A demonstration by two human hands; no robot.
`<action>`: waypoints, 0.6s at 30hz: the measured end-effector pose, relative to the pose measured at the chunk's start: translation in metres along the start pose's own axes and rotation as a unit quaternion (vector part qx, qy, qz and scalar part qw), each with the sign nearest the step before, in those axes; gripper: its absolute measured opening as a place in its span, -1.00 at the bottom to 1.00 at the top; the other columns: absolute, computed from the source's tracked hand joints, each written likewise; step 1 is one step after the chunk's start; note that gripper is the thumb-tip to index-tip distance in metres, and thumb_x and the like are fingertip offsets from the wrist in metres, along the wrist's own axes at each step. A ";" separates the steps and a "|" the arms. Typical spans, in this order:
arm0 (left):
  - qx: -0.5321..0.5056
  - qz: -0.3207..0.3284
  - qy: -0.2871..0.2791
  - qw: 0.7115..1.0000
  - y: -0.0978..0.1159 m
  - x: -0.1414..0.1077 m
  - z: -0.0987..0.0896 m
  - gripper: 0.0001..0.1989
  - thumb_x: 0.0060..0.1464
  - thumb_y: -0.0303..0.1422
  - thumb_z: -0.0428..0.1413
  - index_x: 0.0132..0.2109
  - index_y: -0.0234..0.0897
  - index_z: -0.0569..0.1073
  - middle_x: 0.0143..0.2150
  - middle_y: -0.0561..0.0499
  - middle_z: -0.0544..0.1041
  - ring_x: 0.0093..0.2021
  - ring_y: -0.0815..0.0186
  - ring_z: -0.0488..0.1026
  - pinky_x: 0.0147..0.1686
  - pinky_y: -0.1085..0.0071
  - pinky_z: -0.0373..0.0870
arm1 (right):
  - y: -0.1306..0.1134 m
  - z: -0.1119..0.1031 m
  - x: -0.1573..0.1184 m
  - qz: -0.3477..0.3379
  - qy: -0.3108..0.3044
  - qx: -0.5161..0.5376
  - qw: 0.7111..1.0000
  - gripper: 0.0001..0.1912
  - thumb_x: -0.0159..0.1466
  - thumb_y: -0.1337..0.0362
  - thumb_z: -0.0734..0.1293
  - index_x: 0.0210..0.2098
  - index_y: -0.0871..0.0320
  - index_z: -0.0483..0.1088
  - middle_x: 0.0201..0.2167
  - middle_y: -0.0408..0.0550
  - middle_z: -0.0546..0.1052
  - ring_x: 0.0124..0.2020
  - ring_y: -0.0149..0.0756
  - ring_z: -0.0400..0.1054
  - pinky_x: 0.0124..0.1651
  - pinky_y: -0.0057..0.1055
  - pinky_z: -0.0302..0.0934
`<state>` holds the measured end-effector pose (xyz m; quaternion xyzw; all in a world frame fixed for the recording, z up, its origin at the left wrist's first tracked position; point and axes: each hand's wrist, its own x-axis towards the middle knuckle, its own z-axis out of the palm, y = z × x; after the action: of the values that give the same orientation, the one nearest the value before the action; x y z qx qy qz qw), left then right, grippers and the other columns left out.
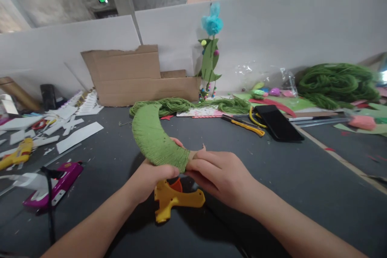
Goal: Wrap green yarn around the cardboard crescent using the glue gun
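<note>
A white partition [272,32] runs behind my dark bench [256,225], with brown cardboard [127,76] standing before it. I hold a green yarn-wrapped crescent [159,141] above the bench, right in front of me: my left hand [145,181] grasps its lower edge, thumb on the near face, and my right hand [222,173] pinches its right end. A yellow glue gun [178,199] lies below my hands; loose green yarn [175,106] lies beyond the crescent's upper tip.

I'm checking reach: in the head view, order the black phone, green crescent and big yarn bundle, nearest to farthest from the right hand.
1. Green crescent, held, to the left.
2. Black phone, ahead, right.
3. Big yarn bundle, far back right.
</note>
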<state>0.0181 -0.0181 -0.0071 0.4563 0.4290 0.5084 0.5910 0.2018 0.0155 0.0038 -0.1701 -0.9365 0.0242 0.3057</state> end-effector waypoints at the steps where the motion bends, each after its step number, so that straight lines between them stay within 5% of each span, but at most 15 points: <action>1: -0.007 -0.002 -0.007 1.000 0.001 0.000 0.000 -0.63 -0.26 -0.58 0.10 -0.21 -0.22 0.38 -0.37 0.11 0.46 -0.36 0.36 0.39 -0.29 0.45 0.29 | 0.000 -0.001 0.000 0.012 -0.012 0.025 1.000 -0.82 0.28 0.38 0.12 -0.34 0.19 0.34 -0.43 -0.09 0.46 -0.46 -0.45 0.28 -0.44 -0.55 0.10; 8: -0.042 -0.026 -0.040 0.998 0.004 -0.003 0.002 -0.57 -0.25 -0.59 0.08 -0.14 -0.21 0.39 -0.36 0.08 0.50 -0.36 0.34 0.42 -0.27 0.41 0.33 | 0.001 -0.002 0.000 0.075 -0.015 0.076 0.994 -0.90 0.22 0.38 0.19 -0.39 0.18 0.32 -0.50 -0.14 0.39 -0.52 -0.48 0.23 -0.46 -0.56 0.06; 13: 0.001 -0.047 -0.043 0.998 0.003 -0.003 0.001 -0.81 -0.20 -0.56 0.05 -0.40 -0.30 0.50 -0.42 0.03 0.54 -0.36 0.30 0.44 -0.25 0.37 0.35 | 0.002 -0.001 0.000 0.103 -0.001 0.057 0.993 -0.91 0.20 0.37 0.21 -0.43 0.18 0.31 -0.53 -0.15 0.38 -0.55 -0.47 0.22 -0.48 -0.56 0.04; 18: 0.036 -0.039 -0.013 0.999 0.000 -0.004 0.002 -0.85 -0.18 -0.55 0.06 -0.48 -0.31 0.52 -0.47 0.01 0.54 -0.38 0.28 0.44 -0.25 0.35 0.35 | 0.001 0.002 0.000 0.103 0.020 0.015 0.994 -0.89 0.20 0.35 0.21 -0.46 0.17 0.30 -0.57 -0.18 0.35 -0.58 -0.48 0.19 -0.50 -0.55 0.03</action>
<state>0.0194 -0.0219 -0.0060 0.4663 0.4570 0.4634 0.5991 0.2009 0.0170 0.0019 -0.2613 -0.9073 0.0665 0.3226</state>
